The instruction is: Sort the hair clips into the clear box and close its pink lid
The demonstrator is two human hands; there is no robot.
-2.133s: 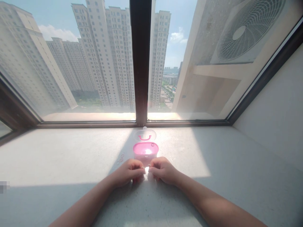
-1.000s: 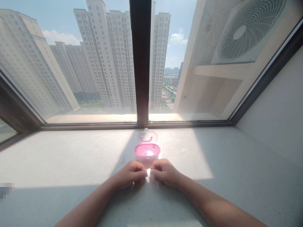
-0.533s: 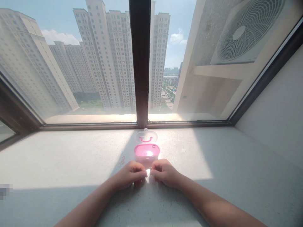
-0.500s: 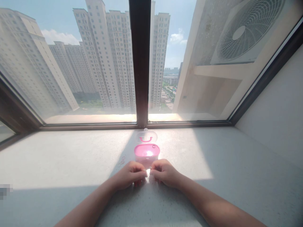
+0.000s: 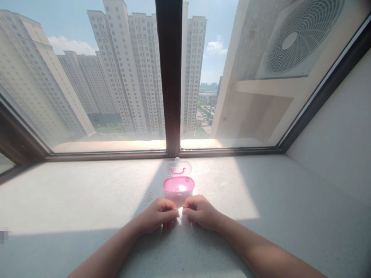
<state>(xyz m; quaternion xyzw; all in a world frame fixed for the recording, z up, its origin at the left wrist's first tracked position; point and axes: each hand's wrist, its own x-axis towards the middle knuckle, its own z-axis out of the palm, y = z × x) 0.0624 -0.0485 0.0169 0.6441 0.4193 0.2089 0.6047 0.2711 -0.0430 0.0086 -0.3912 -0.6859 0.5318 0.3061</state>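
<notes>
In front of the pink box [image 5: 179, 185], my left hand [image 5: 162, 214] and my right hand [image 5: 199, 210] face each other, fingertips nearly meeting. My right thumb and forefinger pinch a small pale loop [image 5: 183, 206], too small to name surely. My left fingers are pinched too; what they hold is mostly hidden. The box is oval with a pink rim, and its clear lid [image 5: 178, 167] with a pink handle lies back on the window side. One small dark ring [image 5: 187, 179] shows at the box's far right rim. Several thin reddish rings [image 5: 148, 197] lie left of the box.
A pale speckled sill [image 5: 87, 193] lies under everything, with a bright sunlit patch around the box. Behind it stand the window's brown frame [image 5: 171, 77] and glass. A white wall [image 5: 339, 127] bounds the right side. Tall buildings and an air-conditioner unit [image 5: 301, 38] are outside.
The view has shifted very slightly, so everything sits a little further left. Both hands keep their pinched pose in front of the box.
</notes>
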